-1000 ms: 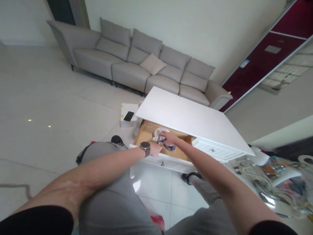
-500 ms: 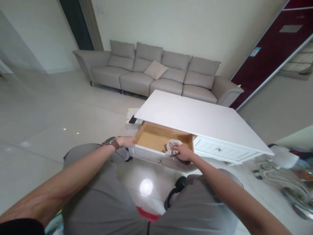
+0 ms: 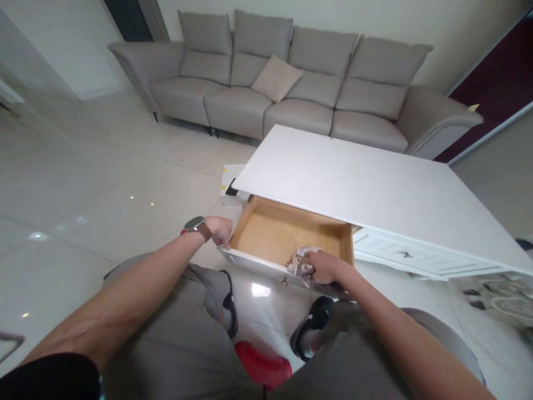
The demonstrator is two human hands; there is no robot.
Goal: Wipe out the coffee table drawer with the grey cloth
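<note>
A wooden drawer [image 3: 270, 228] with a white front is pulled out of the white coffee table [image 3: 350, 172]. At its left front corner, my left hand [image 3: 220, 229], a watch on its wrist, is closed on the edge; some fingers are hidden behind the side. My right hand [image 3: 327, 265] grips a crumpled, patterned brown-and-white cloth [image 3: 303, 262] over the right part of the drawer's front edge. The cloth hangs against the inside and top of the front panel. A small knob [image 3: 284, 281] shows on the drawer front.
Behind the table stands a long grey sofa [image 3: 237, 105] with a beige cushion [image 3: 277, 78]. A white box [image 3: 229, 180] with a dark flat item is beside the table's left end. Below me are a red object [image 3: 264, 364] and my shoes on the glossy tiles.
My view has shifted, so the table and sofa appear larger. My left hand remains at the drawer's corner with its wrist more bent. The right hand still has the cloth at the front edge.
</note>
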